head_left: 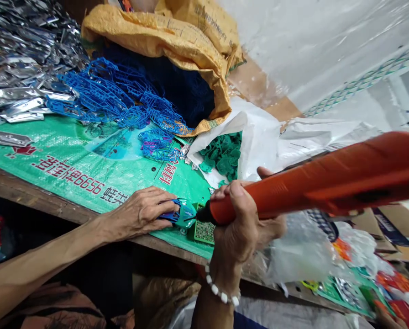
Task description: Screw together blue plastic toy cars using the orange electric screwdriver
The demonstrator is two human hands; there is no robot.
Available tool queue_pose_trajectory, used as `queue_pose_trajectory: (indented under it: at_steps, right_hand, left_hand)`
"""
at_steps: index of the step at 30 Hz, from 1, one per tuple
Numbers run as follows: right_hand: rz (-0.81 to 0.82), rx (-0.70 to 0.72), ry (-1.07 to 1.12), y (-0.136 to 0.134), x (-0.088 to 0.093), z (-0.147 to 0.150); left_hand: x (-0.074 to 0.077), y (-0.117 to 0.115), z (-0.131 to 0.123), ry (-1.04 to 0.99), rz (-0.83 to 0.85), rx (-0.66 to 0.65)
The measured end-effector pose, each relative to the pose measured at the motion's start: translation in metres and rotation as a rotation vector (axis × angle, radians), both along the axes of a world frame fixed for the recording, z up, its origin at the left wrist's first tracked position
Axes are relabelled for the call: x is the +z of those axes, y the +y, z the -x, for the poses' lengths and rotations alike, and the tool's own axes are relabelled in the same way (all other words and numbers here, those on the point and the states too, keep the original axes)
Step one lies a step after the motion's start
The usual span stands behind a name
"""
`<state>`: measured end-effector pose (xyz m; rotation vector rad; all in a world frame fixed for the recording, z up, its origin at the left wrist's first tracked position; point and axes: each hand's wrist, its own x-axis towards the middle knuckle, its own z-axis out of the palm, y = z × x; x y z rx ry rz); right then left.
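My left hand is closed around the rear of a small toy car, which has a teal front and blue parts and rests on the green sheet near the table's front edge. In my right hand is a red electric screwdriver, my fingers wrapped round its body. The driver's dark tip points left and meets the toy car's front; the exact contact is too small to tell. Just behind the tip, a small green tray holds many tiny screws, partly covered by my right hand and the driver.
Blue plastic frames spill from a yellow woven sack at the back. Shiny silver strips are heaped at the left. A white bag holds green plastic pieces. Clear plastic bags and cardboard boxes lie to the right.
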<state>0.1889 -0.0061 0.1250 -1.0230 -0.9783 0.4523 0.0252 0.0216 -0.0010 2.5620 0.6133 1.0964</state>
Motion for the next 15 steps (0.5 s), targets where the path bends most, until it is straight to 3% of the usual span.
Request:
queue_pose_trajectory:
  at_steps: [5, 10, 13, 15]
  right_hand:
    - [0.002, -0.194, 0.032, 0.001, 0.005, -0.012]
    - [0.156, -0.27, -0.241, -0.009, 0.005, -0.029]
    - [0.254, -0.28, -0.322, -0.019, -0.01, -0.024]
    - [0.177, -0.356, -0.329, -0.028, -0.029, -0.015]
  left_hand:
    - [-0.007, -0.003, 0.003, -0.028, 0.05, -0.017]
    - [-0.004, 0.002, 0.017, -0.077, 0.081, 0.036]
    - [-0.004, 0.006, 0.034, -0.067, 0.174, 0.072]
    - [-0.006, 0.007, 0.045, -0.052, 0.229, 0.076]
